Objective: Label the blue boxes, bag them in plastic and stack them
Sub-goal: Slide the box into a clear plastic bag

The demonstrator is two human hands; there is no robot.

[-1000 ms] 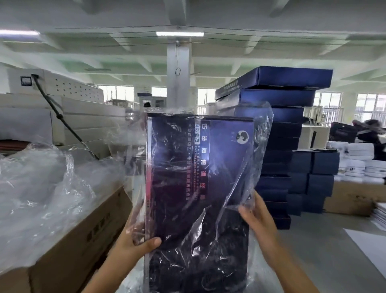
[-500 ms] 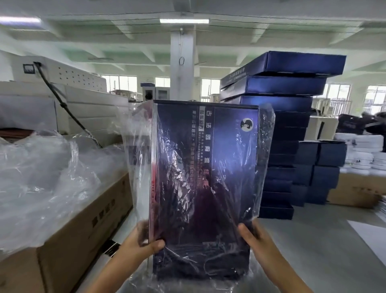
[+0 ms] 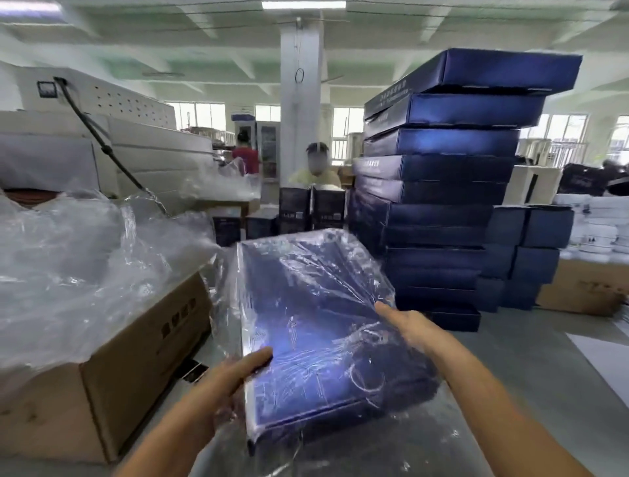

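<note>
Blue box (image 3: 316, 323) in left hand (image 3: 218, 384), right hand (image 3: 408, 327)

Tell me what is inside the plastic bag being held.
A blue box fills the plastic bag, gripped at its edges by the left hand and right hand. The box is closed, so its contents are hidden.

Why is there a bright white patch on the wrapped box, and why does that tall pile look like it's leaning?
Head view: the plastic bag round the blue box throws back light, likely from the ceiling lamp, as glare; head view: the wide-angle lens probably bends the stack of blue boxes; head view: the windows are washed out.
</note>
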